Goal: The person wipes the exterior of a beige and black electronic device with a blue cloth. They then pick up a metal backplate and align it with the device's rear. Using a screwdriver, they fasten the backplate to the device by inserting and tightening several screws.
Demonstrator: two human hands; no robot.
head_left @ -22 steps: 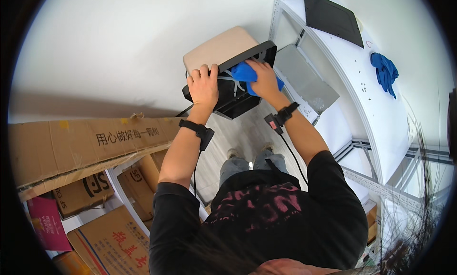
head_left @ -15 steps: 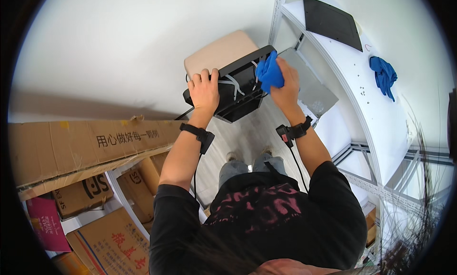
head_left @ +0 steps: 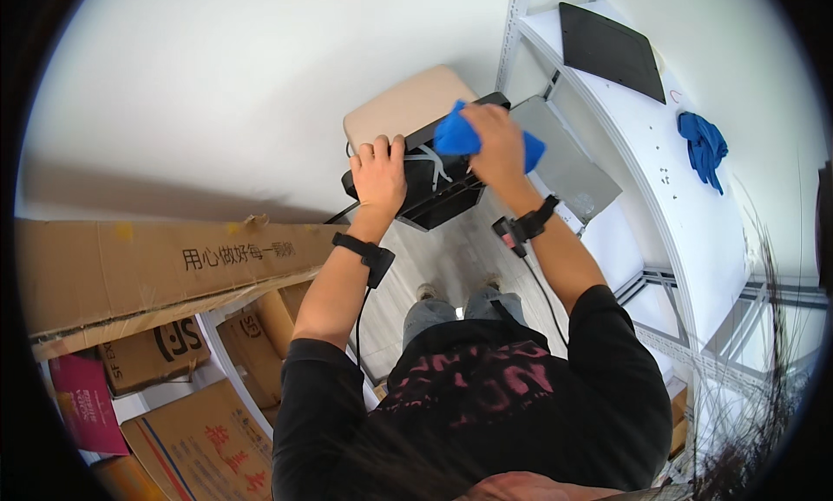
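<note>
A black box-shaped casing (head_left: 444, 209) stands tilted in front of me, its exposed side toward me, with pale grey tubes (head_left: 437, 164) running inside. My left hand (head_left: 379, 176) has its fingers hooked over the casing's far rim, holding it. In my right hand (head_left: 501, 145), slightly blurred by motion, is a bunched blue cloth (head_left: 455, 135) pressed at the rim's right part. One end of the cloth hangs out on the right side of the hand. Behind the casing is a padded beige seat (head_left: 403, 100), partly covered by it.
On the right, a white shelf (head_left: 694, 232) carries a flat black panel (head_left: 612, 52), several small screws (head_left: 665, 178) and another crumpled blue cloth (head_left: 704, 149). A grey metal panel (head_left: 568, 158) leans below it. Cardboard boxes (head_left: 156, 280) fill the left side.
My right hand has moved a little to the left along the rim with the blue cloth, turning so that the cloth spreads on both sides. My left hand keeps its hold.
</note>
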